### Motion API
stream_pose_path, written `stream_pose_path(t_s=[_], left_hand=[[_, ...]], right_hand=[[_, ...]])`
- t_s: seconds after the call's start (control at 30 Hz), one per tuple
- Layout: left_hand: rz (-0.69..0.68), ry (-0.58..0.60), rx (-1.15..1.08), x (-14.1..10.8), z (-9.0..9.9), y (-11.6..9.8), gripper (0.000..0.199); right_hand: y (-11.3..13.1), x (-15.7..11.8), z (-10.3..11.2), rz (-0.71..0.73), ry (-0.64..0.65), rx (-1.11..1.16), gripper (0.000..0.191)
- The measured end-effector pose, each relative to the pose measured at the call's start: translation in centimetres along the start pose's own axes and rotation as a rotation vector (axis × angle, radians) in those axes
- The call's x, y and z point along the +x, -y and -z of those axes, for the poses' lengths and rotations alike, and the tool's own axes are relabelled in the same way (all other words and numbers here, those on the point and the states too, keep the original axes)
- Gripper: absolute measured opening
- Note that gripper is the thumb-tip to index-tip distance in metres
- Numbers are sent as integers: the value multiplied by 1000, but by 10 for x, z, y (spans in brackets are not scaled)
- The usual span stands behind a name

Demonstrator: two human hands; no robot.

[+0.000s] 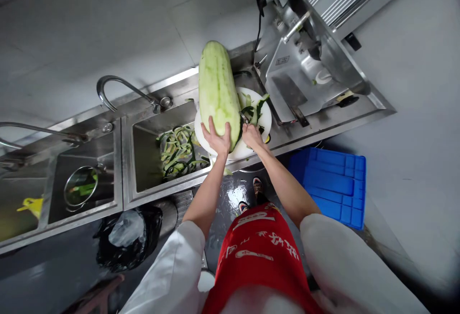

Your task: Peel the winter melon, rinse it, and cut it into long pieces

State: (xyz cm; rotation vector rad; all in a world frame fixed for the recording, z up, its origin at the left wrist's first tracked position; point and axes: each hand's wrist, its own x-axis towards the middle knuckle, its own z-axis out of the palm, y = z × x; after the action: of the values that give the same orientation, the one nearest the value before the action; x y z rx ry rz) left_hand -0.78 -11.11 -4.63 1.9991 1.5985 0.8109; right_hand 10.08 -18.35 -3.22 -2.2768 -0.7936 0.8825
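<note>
A large pale-green winter melon (217, 82), mostly stripped of its dark skin, lies lengthwise across a white round board (265, 118) at the sink counter. My left hand (217, 139) rests on its near end, fingers spread against the flesh. Beside the melon's lower right side, my right hand (252, 136) is closed around a peeler (246, 118); only a small metal part shows past the fingers. Dark-green peel strips (253, 110) lie on the board just beyond my right hand. More peelings (178, 149) are heaped in the sink basin to the left.
Two curved taps stand behind the basins, the nearer tap (118, 82) by the middle sink. A strainer (81, 187) with greens sits in the left basin. A metal slicer (298, 70) is on the right. Below are a blue crate (334, 185) and a black bag (129, 237).
</note>
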Motion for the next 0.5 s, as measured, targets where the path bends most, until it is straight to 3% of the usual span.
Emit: stream_pose_path(t_s=[0.33, 0.5], left_hand=[[-31, -27, 56, 1, 0, 5, 74], [-93, 80, 39, 12, 16, 7, 77]], right_hand=[[5, -35, -41, -93, -106, 22, 59], [-2, -38, -37, -99, -114, -3, 59]])
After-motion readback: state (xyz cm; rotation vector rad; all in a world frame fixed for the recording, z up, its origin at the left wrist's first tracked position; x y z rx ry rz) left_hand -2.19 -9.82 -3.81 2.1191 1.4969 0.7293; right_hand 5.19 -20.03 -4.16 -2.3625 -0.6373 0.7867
